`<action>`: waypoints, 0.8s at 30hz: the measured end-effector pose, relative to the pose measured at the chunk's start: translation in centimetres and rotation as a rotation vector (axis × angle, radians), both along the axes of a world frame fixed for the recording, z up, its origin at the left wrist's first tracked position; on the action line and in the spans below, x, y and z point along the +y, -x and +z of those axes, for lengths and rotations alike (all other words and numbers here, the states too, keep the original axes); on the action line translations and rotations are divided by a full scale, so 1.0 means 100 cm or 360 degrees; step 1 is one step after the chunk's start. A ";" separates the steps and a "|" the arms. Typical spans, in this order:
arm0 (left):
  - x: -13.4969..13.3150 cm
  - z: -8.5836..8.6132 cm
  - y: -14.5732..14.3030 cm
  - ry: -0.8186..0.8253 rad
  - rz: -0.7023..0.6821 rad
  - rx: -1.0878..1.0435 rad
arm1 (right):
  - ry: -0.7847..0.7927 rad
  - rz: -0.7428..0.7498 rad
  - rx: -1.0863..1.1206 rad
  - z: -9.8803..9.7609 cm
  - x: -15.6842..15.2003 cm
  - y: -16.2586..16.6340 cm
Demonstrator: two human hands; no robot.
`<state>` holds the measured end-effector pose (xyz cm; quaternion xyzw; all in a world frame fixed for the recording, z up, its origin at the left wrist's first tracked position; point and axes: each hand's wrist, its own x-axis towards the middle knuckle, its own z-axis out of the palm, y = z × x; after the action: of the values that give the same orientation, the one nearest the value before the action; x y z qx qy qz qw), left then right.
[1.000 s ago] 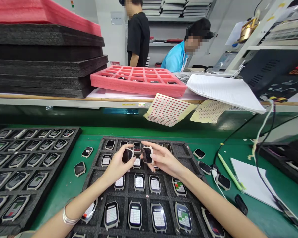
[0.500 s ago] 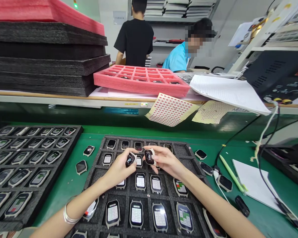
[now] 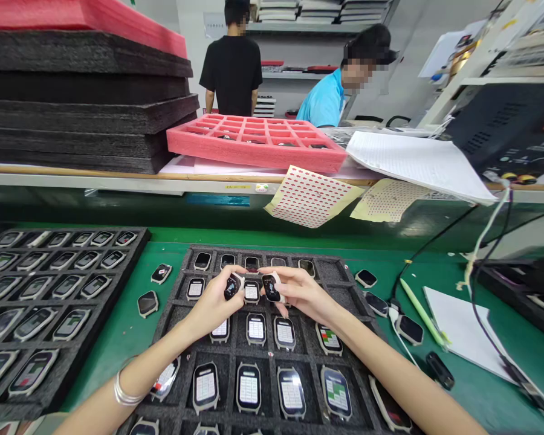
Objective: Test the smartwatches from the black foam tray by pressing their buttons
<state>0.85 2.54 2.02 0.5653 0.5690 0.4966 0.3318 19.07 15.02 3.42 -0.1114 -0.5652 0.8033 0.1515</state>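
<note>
My left hand (image 3: 218, 302) grips a smartwatch body (image 3: 232, 286) without a strap, its dark screen lit with small marks. In my right hand (image 3: 301, 290) is a second smartwatch (image 3: 271, 287), held between thumb and fingers, also with a lit dark screen. Both are raised over a black foam tray (image 3: 265, 383) whose compartments hold several more watches, many showing white grid screens. One such watch (image 3: 251, 292) lies in its compartment between my hands. Some of the tray's upper compartments are hidden behind my fingers.
Another foam tray of watches (image 3: 66, 302) lies left. Loose watches (image 3: 148, 304) rest between the trays, others (image 3: 366, 278) at right near a green pen (image 3: 421, 312), white paper (image 3: 469, 332) and cables. A shelf ahead carries a pink foam tray (image 3: 254, 156) and stacked black foam. Two people are beyond.
My left hand has shifted slightly left with its watch, widening the space between the two watches. The right-hand watch's screen now shows more lit marks. The person in black has moved left.
</note>
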 end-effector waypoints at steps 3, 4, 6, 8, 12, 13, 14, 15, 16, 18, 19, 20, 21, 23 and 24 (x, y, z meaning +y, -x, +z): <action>0.001 -0.001 0.000 0.0003 -0.0007 0.0018 | -0.0004 -0.0008 0.0011 0.000 0.000 0.000; 0.001 0.000 0.000 0.0003 -0.0005 0.0016 | -0.0007 -0.0011 0.0014 0.000 0.000 0.000; 0.000 0.000 -0.001 0.0005 -0.0006 0.0018 | -0.0005 -0.0014 0.0008 0.000 -0.001 0.000; 0.000 0.001 -0.001 0.0010 -0.0017 0.0021 | 0.0005 -0.0022 -0.0006 0.001 -0.001 0.000; 0.000 -0.001 -0.001 0.0010 -0.0029 -0.0010 | -0.0007 -0.0026 -0.0005 0.001 -0.001 0.000; 0.000 -0.001 -0.001 0.0009 -0.0030 -0.0015 | -0.0013 -0.0024 -0.0007 0.000 -0.001 0.000; 0.000 -0.002 0.000 0.0010 -0.0032 -0.0019 | -0.0016 -0.0023 -0.0012 0.000 -0.001 0.000; 0.000 -0.003 0.000 0.0013 -0.0037 -0.0019 | -0.0018 -0.0022 -0.0016 0.000 -0.001 0.000; 0.000 -0.004 0.000 0.0017 -0.0040 -0.0022 | -0.0020 -0.0023 -0.0019 0.000 -0.001 0.000; 0.001 -0.005 0.001 0.0020 -0.0035 -0.0031 | -0.0028 -0.0035 -0.0018 0.000 -0.001 -0.001; 0.001 -0.005 0.001 0.0017 -0.0029 -0.0035 | -0.0033 -0.0043 -0.0019 0.000 -0.001 -0.001; 0.001 -0.005 0.002 0.0014 -0.0022 -0.0036 | -0.0037 -0.0050 -0.0021 0.000 -0.001 -0.001; 0.001 -0.005 0.002 0.0010 -0.0015 -0.0035 | -0.0040 -0.0056 -0.0025 0.000 0.000 -0.001; 0.001 -0.004 0.002 0.0001 -0.0005 -0.0028 | -0.0043 -0.0065 -0.0032 0.000 0.000 -0.001; 0.001 -0.003 0.002 -0.0006 0.0002 -0.0022 | -0.0048 -0.0074 -0.0031 0.000 0.000 -0.001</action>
<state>0.69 2.68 1.70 0.5622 0.5661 0.5016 0.3344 19.17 15.02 3.38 -0.1299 -0.5760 0.7898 0.1662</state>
